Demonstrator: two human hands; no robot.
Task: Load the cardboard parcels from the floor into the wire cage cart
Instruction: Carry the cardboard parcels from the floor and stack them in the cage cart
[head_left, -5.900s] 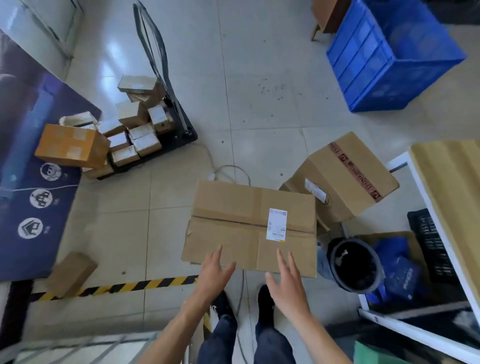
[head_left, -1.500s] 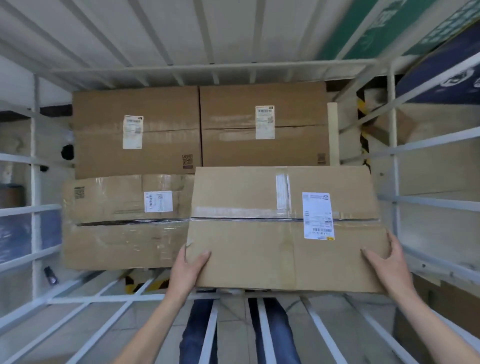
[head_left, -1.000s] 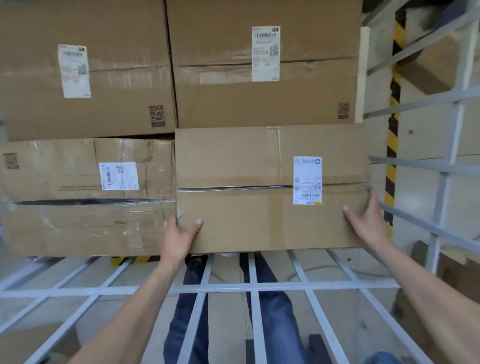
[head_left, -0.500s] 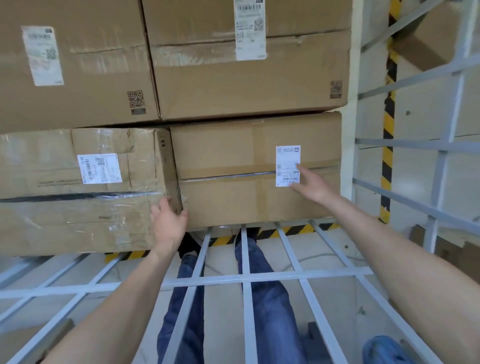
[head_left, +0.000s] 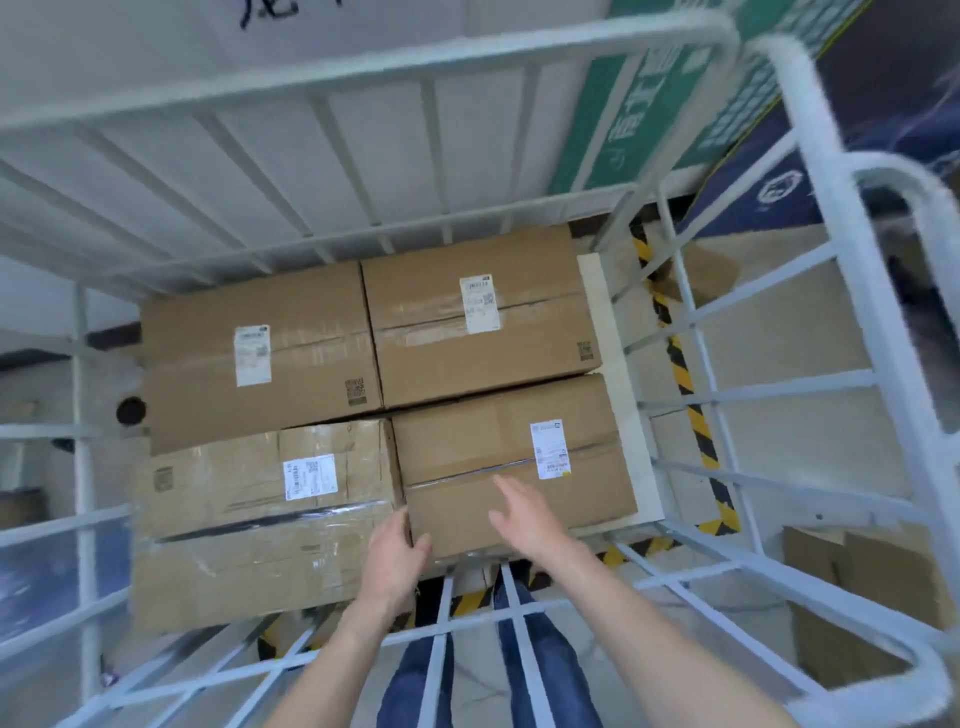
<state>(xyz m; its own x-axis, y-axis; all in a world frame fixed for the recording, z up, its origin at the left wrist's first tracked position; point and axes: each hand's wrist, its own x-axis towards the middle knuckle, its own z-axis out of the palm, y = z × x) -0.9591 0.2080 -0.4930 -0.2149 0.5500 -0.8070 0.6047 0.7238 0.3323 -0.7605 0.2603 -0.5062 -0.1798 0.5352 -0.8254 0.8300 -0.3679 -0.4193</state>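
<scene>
Cardboard parcel inside wire cage cart, left hand touching its corner, right hand spread open.

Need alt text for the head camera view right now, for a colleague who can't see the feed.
Four cardboard parcels fill a white wire cage cart in a two-by-two block. The person's left hand touches the near corner of the near right parcel, while the open right hand hovers over it.
</scene>
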